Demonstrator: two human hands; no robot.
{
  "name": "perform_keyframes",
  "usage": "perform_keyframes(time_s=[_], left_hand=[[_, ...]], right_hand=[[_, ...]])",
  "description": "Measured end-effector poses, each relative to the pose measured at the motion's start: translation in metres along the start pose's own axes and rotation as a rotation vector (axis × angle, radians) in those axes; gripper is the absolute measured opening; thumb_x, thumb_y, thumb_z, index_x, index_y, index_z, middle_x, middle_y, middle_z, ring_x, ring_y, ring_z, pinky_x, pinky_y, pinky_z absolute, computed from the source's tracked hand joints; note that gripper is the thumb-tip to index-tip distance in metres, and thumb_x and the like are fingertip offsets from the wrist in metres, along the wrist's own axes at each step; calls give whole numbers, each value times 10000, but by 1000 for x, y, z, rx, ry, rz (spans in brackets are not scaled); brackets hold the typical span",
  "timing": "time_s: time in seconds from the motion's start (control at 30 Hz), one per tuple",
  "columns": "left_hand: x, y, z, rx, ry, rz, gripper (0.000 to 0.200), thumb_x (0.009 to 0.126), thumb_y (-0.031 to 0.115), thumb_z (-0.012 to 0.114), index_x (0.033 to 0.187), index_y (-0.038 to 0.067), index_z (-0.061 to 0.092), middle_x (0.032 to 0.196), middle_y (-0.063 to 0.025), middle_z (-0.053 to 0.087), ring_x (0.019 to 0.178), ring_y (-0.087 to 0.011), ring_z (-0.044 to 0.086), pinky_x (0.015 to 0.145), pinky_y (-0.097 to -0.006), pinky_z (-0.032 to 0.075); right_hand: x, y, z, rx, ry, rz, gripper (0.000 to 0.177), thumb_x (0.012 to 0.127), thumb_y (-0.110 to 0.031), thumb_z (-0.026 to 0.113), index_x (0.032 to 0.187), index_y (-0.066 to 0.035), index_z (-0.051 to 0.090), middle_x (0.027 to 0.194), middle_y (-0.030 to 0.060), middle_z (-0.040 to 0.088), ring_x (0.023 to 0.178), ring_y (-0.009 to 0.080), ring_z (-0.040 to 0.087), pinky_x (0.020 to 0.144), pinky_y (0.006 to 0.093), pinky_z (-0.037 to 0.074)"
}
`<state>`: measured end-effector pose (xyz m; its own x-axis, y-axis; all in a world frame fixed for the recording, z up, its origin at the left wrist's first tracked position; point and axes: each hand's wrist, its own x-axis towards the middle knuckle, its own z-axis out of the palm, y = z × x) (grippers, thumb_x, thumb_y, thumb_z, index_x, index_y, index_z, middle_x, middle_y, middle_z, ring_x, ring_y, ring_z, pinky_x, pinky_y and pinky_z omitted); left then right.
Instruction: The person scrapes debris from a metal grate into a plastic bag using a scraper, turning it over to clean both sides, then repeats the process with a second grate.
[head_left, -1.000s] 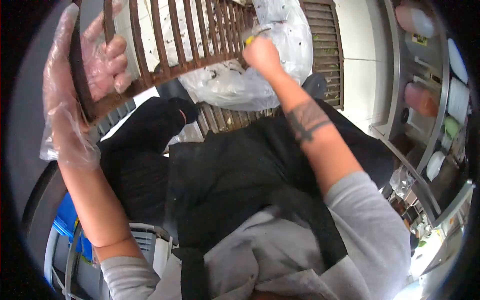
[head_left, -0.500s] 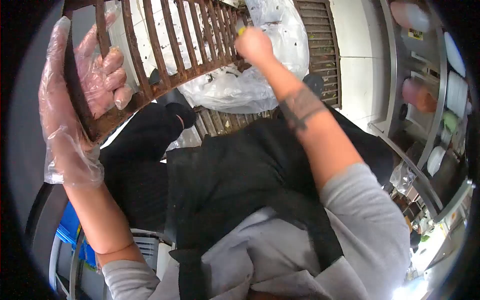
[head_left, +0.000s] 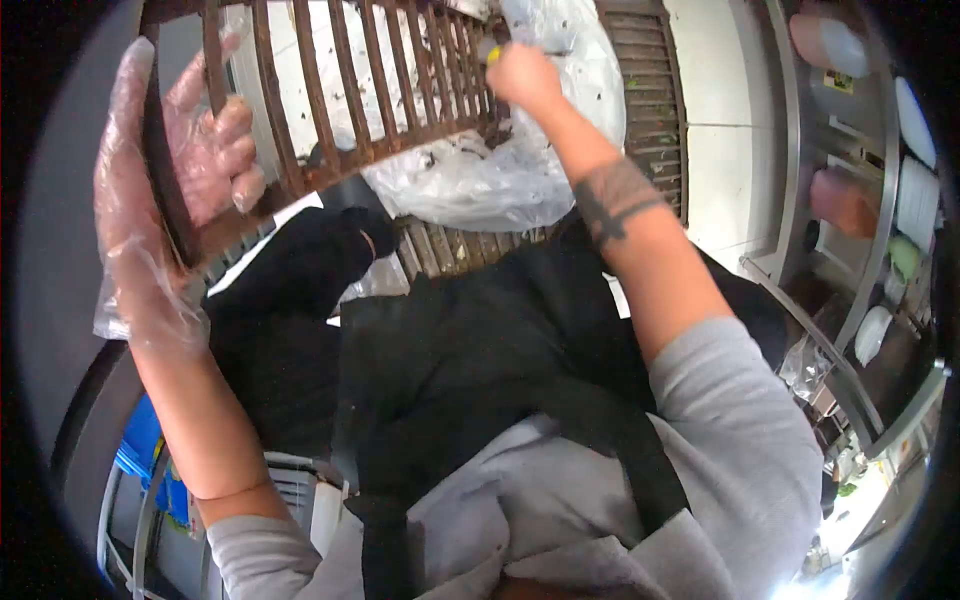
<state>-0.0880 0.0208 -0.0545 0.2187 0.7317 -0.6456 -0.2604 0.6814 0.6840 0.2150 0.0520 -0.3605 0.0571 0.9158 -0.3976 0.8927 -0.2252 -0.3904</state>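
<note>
At the upper left, my left hand point(head_left: 215, 165) wears a clear plastic glove and is closed round the near end of a rusty metal grate point(head_left: 300, 180). The grate is held tilted, its brown bars running toward the top of the view. My right hand point(head_left: 527, 77) is bare and closed on a small tool with a yellow part point(head_left: 494, 55), right at the far end of the grate. What else of this tool there is lies mostly hidden by the fist. Beneath the grate spreads a clear plastic bag point(head_left: 490, 190) dotted with dark crumbs of dirt.
A slatted floor drain cover point(head_left: 650, 120) runs along the pale tiles point(head_left: 725, 165). On the right stands a metal shelf rack point(head_left: 775, 200) with plastic containers. A blue bag point(head_left: 142, 437) is at lower left, beside a metal frame. My black apron point(head_left: 480, 340) fills the middle.
The grate and both hands appear slightly farther right in the view. My right hand remains closed at the grate's far end, and my left hand keeps its hold.
</note>
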Motion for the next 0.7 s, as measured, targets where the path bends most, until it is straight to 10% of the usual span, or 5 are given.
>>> perform_keyframes(time_s=[0.37,0.5,0.7], left_hand=[[-9,-2,6,39,59,64,714,1082,592,380,1588,89,361,761,-17,521,567,-86,510,475,-225,439],[-13,3,-3,80,41,64,706,1077,599,394,1573,97,393,762,-18,543,575,-85,533,478,-222,445],[-14,6,-20,164,106,75,703,1067,591,438,1532,64,458,769,-20,565,566,-69,514,474,-215,431]], right_hand=[[33,28,-20,104,289,-240,386,908,-387,643,917,-25,776,773,231,721,722,391,720,692,481,565],[-54,47,-10,519,-157,83,323,945,-330,703,1100,-58,783,674,51,642,490,136,538,468,331,434],[-110,55,68,1036,-302,553,256,937,-264,706,1059,-43,747,679,36,593,428,111,409,398,302,302]])
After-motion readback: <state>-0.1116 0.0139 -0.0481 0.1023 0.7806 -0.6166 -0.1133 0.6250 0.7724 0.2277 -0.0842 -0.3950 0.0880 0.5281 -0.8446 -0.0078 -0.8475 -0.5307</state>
